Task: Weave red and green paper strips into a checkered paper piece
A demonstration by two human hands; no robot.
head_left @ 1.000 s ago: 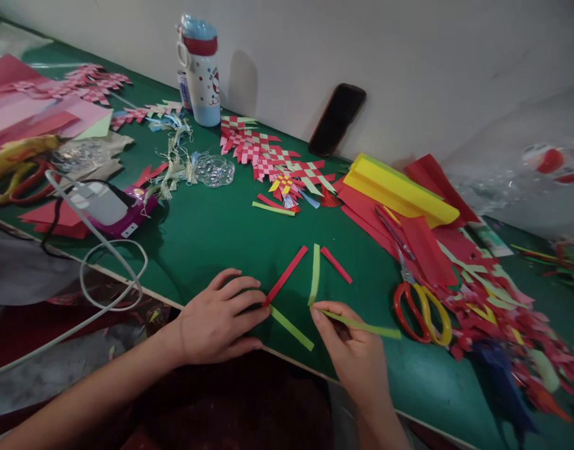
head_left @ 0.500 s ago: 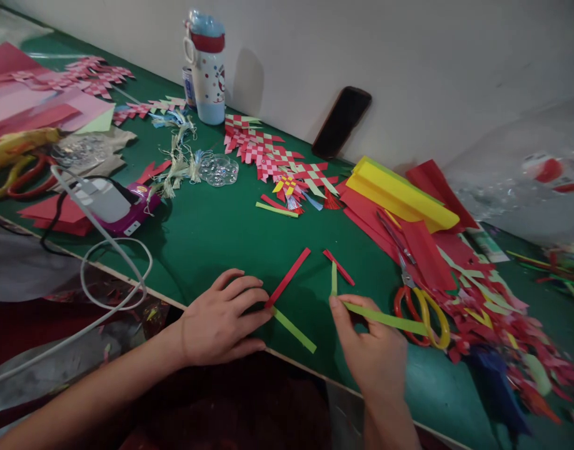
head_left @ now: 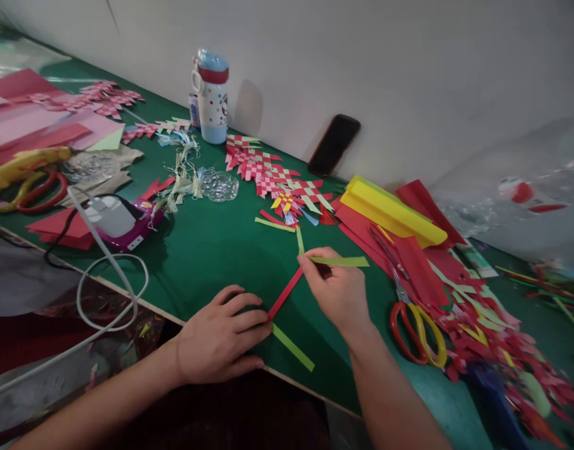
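Note:
My left hand (head_left: 224, 340) lies on the green table with its fingers spread, the fingertips resting over the near ends of a red paper strip (head_left: 286, 292) and a light green paper strip (head_left: 294, 348). These two strips fan out from under the fingers. My right hand (head_left: 336, 284) pinches another light green paper strip (head_left: 346, 260) between thumb and index finger. One short end of it points up toward the back, while the longer end reaches right. The far end of the red strip meets the right thumb, and I cannot tell whether it is held.
Woven paper pieces (head_left: 268, 172) lie at the back below a leaning phone (head_left: 334, 144) and beside a bottle (head_left: 213, 100). Scissors (head_left: 411, 312) and red scraps (head_left: 503, 337) are on the right. A purple power strip (head_left: 127, 228) with a cable sits left.
My right hand has moved left and away from me with the green strip, up to the far end of the red strip. The left hand stays in place. The view has tilted slightly.

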